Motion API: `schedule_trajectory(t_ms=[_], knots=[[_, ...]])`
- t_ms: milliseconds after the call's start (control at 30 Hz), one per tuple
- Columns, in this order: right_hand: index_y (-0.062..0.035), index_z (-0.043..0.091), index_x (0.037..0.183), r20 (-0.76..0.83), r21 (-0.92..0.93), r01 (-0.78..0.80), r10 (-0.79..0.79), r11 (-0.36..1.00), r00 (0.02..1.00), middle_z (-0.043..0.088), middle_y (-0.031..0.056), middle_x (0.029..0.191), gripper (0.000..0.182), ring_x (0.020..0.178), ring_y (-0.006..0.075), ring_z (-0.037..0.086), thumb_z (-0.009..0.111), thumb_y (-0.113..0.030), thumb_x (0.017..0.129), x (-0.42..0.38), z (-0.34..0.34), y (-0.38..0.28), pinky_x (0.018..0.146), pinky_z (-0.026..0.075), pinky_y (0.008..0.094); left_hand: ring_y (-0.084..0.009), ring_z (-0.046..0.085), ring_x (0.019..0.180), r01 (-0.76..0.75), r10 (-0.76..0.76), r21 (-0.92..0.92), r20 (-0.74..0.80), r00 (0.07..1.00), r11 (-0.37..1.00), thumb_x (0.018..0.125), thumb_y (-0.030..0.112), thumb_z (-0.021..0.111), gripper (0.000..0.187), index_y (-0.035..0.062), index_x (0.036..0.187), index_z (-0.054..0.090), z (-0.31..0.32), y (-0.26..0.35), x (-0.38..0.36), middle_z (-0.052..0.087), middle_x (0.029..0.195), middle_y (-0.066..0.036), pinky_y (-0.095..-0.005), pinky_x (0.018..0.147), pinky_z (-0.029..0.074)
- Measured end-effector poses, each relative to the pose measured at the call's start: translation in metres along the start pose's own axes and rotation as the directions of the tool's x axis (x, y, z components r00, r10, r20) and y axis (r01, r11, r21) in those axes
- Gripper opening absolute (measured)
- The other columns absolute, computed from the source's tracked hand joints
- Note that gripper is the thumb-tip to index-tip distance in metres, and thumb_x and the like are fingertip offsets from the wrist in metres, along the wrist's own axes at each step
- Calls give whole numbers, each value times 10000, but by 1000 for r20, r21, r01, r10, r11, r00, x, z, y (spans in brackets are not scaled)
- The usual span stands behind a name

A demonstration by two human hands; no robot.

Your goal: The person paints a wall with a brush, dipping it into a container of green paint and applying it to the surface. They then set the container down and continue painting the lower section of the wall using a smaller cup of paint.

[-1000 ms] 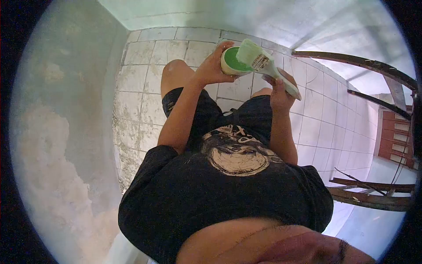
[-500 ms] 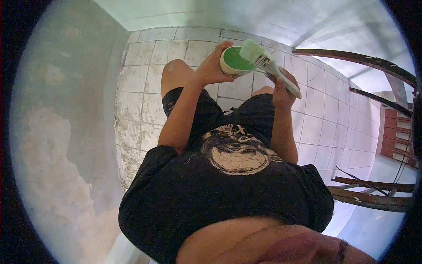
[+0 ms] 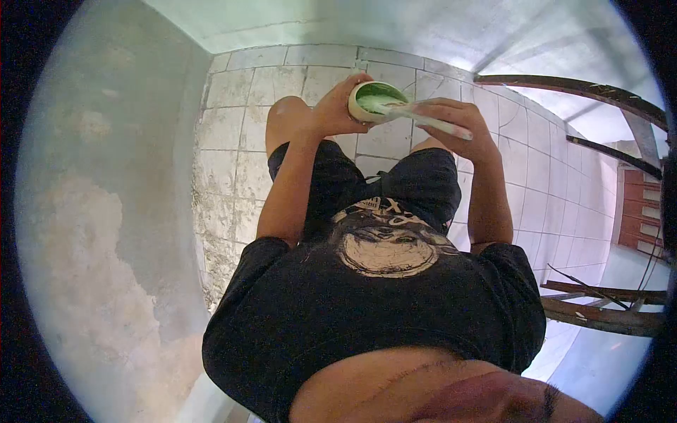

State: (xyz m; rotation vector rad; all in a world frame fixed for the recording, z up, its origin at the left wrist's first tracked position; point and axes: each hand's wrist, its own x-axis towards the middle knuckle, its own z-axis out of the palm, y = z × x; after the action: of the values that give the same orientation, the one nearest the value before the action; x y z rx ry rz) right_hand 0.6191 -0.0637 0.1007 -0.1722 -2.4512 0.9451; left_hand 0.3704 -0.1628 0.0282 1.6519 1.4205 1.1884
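Note:
My left hand (image 3: pixel 337 109) is closed around the side of a small pale cup of green paint (image 3: pixel 360 116), held tilted toward the right above my knees. In my right hand (image 3: pixel 465 127) is a paintbrush (image 3: pixel 434 123), gripped by its pale handle. The brush's head end reaches into the mouth of the cup, and its bristles are mostly hidden there. Green paint coats the inside of the cup.
White floor tiles (image 3: pixel 515 127), dirty at the left, lie below. A patchy, peeling wall (image 3: pixel 92 247) rises on my left and a pale green wall (image 3: pixel 338 25) stands ahead. Dark metal bars (image 3: pixel 571 95) and a brown slatted piece (image 3: pixel 638 211) are on the right.
The brush has gone from above the cup's rim down into its mouth. My right hand has turned over the handle, and the cup has tipped further to the right.

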Motion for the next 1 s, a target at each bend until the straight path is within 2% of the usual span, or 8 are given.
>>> schedule_trajectory(t_ms=[133, 200, 367, 433, 633, 700, 833, 1000], knots=[[-41, 631, 1063, 59, -131, 5, 2, 991, 998, 649, 141, 1022, 312, 888, 288, 652, 676, -33, 754, 12, 14, -10, 755, 525, 333, -312, 525, 1068, -43, 44, 80, -4, 999, 996, 512, 159, 820, 798, 61, 1206, 437, 6, -11, -1, 548, 1113, -141, -373, 919, 427], [-53, 623, 1096, 55, -180, -39, 50, 983, 997, 638, 149, 1043, 284, 898, 303, 645, 616, -145, 827, 16, 22, -11, 762, 522, 341, -317, 523, 1069, -41, 40, 26, 22, 999, 999, 516, 164, 818, 794, 60, 1205, 438, 9, -18, -2, 547, 1113, -144, -374, 922, 423], [-56, 621, 1112, 14, -121, 31, -29, 992, 999, 632, 167, 1046, 358, 920, 320, 640, 497, -316, 900, 11, 25, 5, 775, 521, 359, -334, 528, 1052, -64, 64, -5, 6, 998, 998, 519, 168, 816, 783, 56, 1198, 442, 7, -14, -4, 558, 1089, -149, -374, 921, 420], [-58, 622, 1115, -2, -88, 60, -60, 994, 998, 631, 171, 1046, 402, 927, 324, 639, 459, -365, 914, 7, 29, 12, 778, 520, 364, -338, 540, 1026, -63, 62, 137, 14, 998, 989, 518, 161, 817, 774, 54, 1189, 446, 5, -12, -6, 570, 1061, -148, -371, 906, 431], [-45, 630, 1090, 28, -152, 41, -37, 988, 999, 649, 142, 1011, 274, 885, 286, 656, 632, -135, 831, 5, 31, 7, 734, 528, 319, -317, 550, 1025, -5, 7, 78, -29, 1000, 997, 535, 165, 817, 784, 62, 1206, 424, 9, -13, -5, 562, 1098, -137, -367, 896, 443], [-22, 640, 1050, -47, -67, 6, -9, 998, 999, 659, 142, 973, 311, 856, 261, 661, 694, -15, 744, 7, 28, -2, 714, 529, 303, -307, 548, 1036, 4, 1, 76, -64, 998, 997, 535, 169, 820, 800, 67, 1216, 413, 11, -23, -7, 557, 1108, -134, -363, 906, 440], [-6, 650, 1012, -170, -10, -29, 27, 1000, 985, 665, 144, 942, 272, 839, 233, 661, 697, -14, 744, -6, 29, 3, 716, 528, 297, -291, 537, 1070, -5, 8, 27, -91, 996, 1000, 538, 184, 829, 834, 77, 1238, 388, 6, -28, -8, 541, 1129, -129, -350, 933, 430], [30, 647, 1002, -419, 208, -86, 168, 974, 892, 666, 153, 934, 223, 837, 227, 654, 662, 5, 781, -25, 42, 15, 732, 530, 307, -281, 527, 1085, -44, 46, 29, -100, 994, 999, 535, 185, 834, 862, 76, 1257, 375, 2, -32, -5, 522, 1158, -131, -350, 941, 425]])
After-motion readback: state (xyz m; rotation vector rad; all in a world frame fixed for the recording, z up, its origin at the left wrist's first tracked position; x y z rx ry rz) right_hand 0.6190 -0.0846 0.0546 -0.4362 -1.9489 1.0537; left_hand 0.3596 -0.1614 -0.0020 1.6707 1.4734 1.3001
